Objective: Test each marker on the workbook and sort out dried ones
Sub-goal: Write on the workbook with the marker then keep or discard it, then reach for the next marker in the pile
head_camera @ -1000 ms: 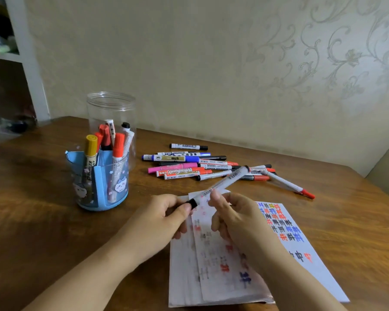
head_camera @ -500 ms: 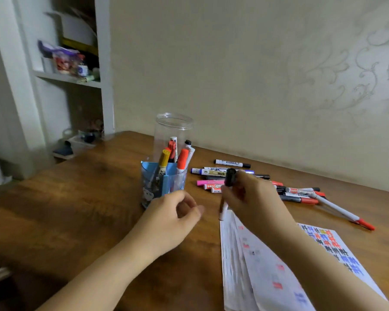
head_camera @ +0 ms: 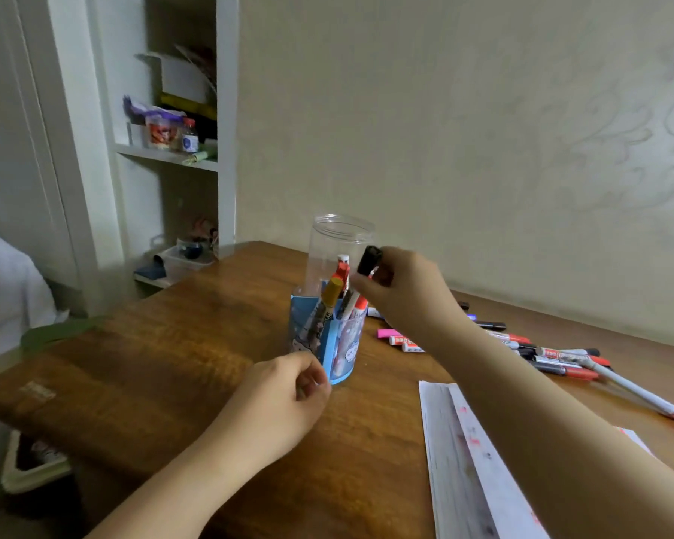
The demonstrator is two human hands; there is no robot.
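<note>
Markers are light, stiff plastic sticks with smooth, a little slippery barrels, so I judge that a pinch of fingertips at the middle of the barrel is enough and squeezing hard is not needed. The right hand (head_camera: pixel 405 293) holds one marker (head_camera: pixel 368 260) in curled fingers; only its black end shows, sticking out above the grip, and the rest is hidden inside the hand. Just below and to the left of this grip stands the blue pen holder (head_camera: pixel 323 344), with several markers upright in it, and behind it a clear jar (head_camera: pixel 341 243). The loose markers (head_camera: pixel 522 344) lie on the table (head_camera: pixel 152 363) to the right of the grip, and the workbook (head_camera: pixel 464 461) is below it, nearer to the person. The left hand (head_camera: pixel 285 398) rests near the holder with fingers loosely curled; whether it holds something small, I cannot tell. The cap probably comes off with a short pull, so holding near the cap gives better control.
</note>
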